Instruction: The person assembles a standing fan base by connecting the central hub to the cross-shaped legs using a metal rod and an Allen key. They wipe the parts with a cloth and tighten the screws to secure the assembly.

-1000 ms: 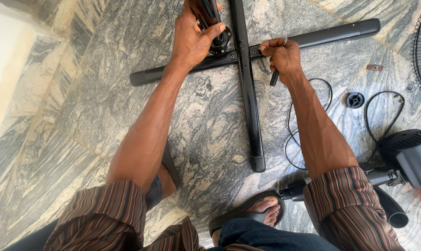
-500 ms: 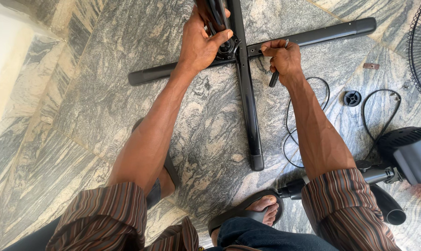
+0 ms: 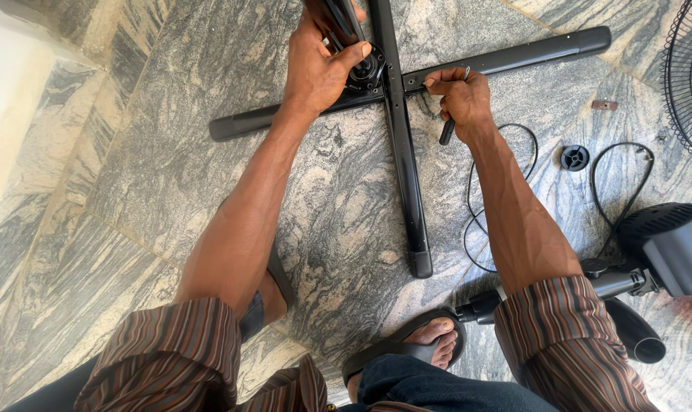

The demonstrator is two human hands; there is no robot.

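Floor: grey-and-cream veined marble floor (image 3: 132, 168), carrying everything in view.
Landmark: black metal cross-shaped base (image 3: 401, 152), flat on the floor, its four tube arms meeting at the top centre.
Left hand: left hand (image 3: 319, 65), just left of the base's centre, grip closed round a black upright pole (image 3: 338, 17) where it meets a black round collar (image 3: 363, 72); thumb pressed on the collar.
Right hand: right hand (image 3: 460, 95), just right of the centre, resting on the right arm of the base, grip curled tight round a dark-handled tool (image 3: 446, 130) with a thin metal tip at the bar.
Right of base: thin black cable (image 3: 479, 214) looped on the floor; small black round plastic cap (image 3: 575, 158) farther right; black fan motor housing (image 3: 670, 244) lower right; black wire fan grille (image 3: 689, 69) at the right edge.
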